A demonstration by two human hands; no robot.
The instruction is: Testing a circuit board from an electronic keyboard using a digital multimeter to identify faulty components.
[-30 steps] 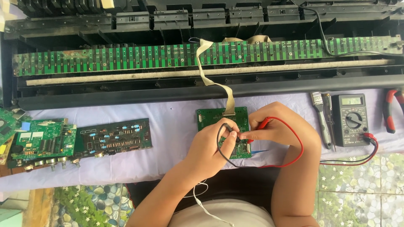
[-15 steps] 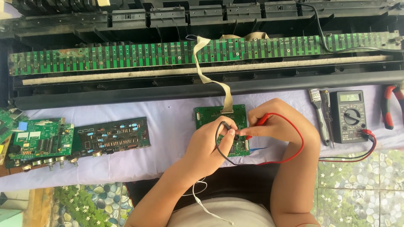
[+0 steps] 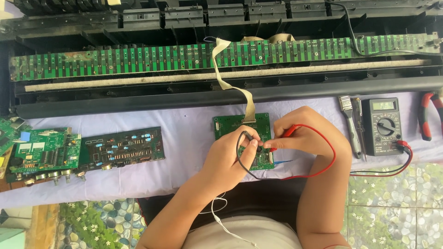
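A small green circuit board (image 3: 230, 125) lies on the pale cloth in front of me, joined by a flat ribbon cable (image 3: 228, 85) to the long green board (image 3: 138, 60) of an opened keyboard. My left hand (image 3: 228, 159) pinches the black test probe with its black lead against the small board. My right hand (image 3: 307, 136) grips the red test probe (image 3: 288, 133), tip down on the same board. Both leads run right to a black multimeter (image 3: 382, 125).
Two more circuit boards lie at the left: a green one (image 3: 44, 152) and a dark one (image 3: 121, 148). A small brush (image 3: 350, 124) and red-handled pliers (image 3: 427, 115) flank the meter. A white earphone cord hangs near my chest.
Both hands have stayed on the small board with the probes. The view has drifted slightly; nothing was picked up or let go.
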